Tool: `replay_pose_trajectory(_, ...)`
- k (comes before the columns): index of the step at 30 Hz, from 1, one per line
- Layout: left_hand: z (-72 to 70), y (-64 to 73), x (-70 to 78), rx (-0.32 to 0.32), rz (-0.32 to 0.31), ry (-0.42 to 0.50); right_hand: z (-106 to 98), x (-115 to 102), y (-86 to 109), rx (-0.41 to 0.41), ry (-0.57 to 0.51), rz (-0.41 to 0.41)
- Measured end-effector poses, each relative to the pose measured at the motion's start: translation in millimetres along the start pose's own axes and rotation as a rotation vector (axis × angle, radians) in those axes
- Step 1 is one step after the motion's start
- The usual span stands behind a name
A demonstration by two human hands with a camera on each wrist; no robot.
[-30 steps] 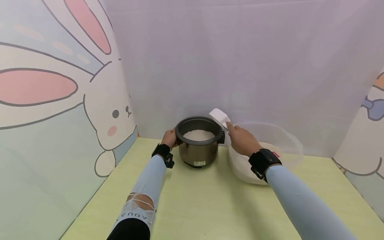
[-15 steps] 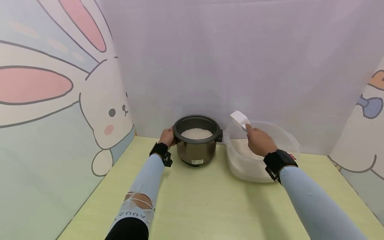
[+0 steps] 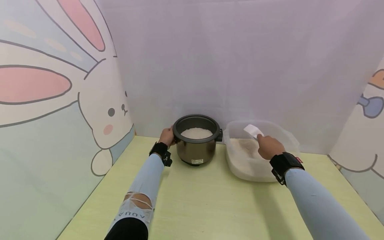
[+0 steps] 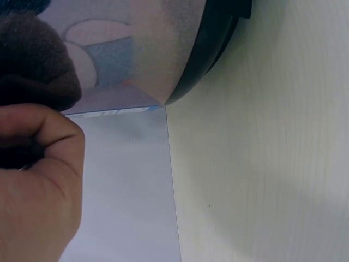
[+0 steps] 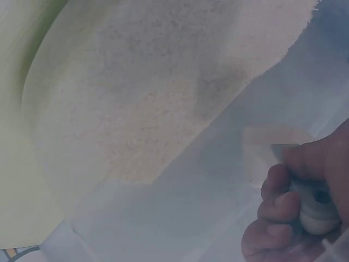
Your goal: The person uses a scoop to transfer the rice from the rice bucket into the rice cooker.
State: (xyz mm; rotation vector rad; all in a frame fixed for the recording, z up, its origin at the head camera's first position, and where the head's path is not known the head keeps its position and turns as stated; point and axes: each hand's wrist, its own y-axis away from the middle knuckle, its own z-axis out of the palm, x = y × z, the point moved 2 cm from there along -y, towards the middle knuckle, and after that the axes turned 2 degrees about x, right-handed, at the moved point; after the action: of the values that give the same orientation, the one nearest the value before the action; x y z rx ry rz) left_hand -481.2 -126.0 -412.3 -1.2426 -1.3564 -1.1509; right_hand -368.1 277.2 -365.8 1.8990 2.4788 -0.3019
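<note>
A brown rice cooker (image 3: 198,151) with a dark inner pot stands toward the back of the table, and white rice (image 3: 196,133) lies in it. My left hand (image 3: 167,137) grips its left side at the handle; curled fingers show in the left wrist view, where the cooker's shiny wall fills the top. To the right is a translucent plastic bin (image 3: 240,173) holding more rice (image 3: 240,146). Above that bin my right hand (image 3: 270,146) holds a white scoop (image 3: 252,130) by its handle. What the scoop contains cannot be seen.
The pale yellow-green table (image 3: 195,200) runs up to a lilac cloth backdrop (image 3: 210,60). Walls with a rabbit drawing (image 3: 102,116) and other cartoon figures bound it on both sides. The cooker and bin stand close together.
My right hand has carried the scoop from beside the cooker's rim to the right and lowered it over the bin. My left hand keeps its hold on the cooker.
</note>
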Motion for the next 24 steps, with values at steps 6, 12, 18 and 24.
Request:
replay_pose_trajectory(6, 0.3, 1.2, 0.6, 0.0, 0.01, -0.013, 6.2, 12.0, 1.7, 0.009, 0.13, 0.035)
replay_pose_trajectory(12, -0.8, 0.8, -2.8, -0.002, 0.02, 0.012, 9.1, 23.1, -1.3, -0.037, 0.098, 0.101)
replay_pose_trajectory(18, 2.5, 0.9, -5.9, -0.003, 0.036, -0.004, 15.8, 25.2, -2.8, -0.05, 0.06, 0.119)
replay_pose_trajectory(24, 4.9, 1.4, -7.7, -0.003, 0.024, -0.012, 23.5, 28.0, -2.7, -0.094, 0.008, 0.147)
